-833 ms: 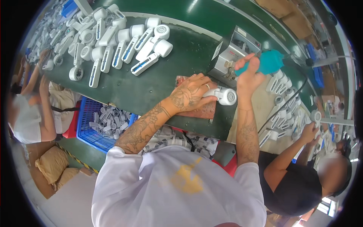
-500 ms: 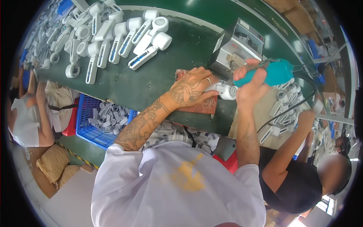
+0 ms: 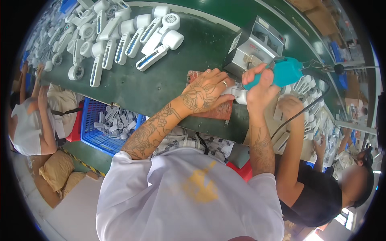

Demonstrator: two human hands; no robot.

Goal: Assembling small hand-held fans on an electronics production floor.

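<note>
My left hand (image 3: 205, 93), with a ring on one finger, is closed on a white handheld fan (image 3: 241, 96). It presses the fan down on a worn red board (image 3: 215, 113) on the green table. Most of the handle is hidden under my fingers. My right hand (image 3: 260, 93) is wrapped round a teal electric screwdriver (image 3: 288, 72), its body tilted up to the right and its nose toward the fan's handle. The tip is hidden, so I cannot tell whether it touches the fan. A coiled wire holds the screwdriver's back end.
A grey metal machine (image 3: 254, 50) stands just beyond my hands. Several white fans (image 3: 150, 58) lie at the far left. A blue basket (image 3: 89, 134) of small parts sits below the table edge. At right, a co-worker's hand (image 3: 290, 106) reaches in near the black cable (image 3: 299, 116).
The screwdriver and my right hand have shifted slightly left, now covering more of the fan's head. The co-worker's arm has come closer to my right forearm. My left hand stays in place.
</note>
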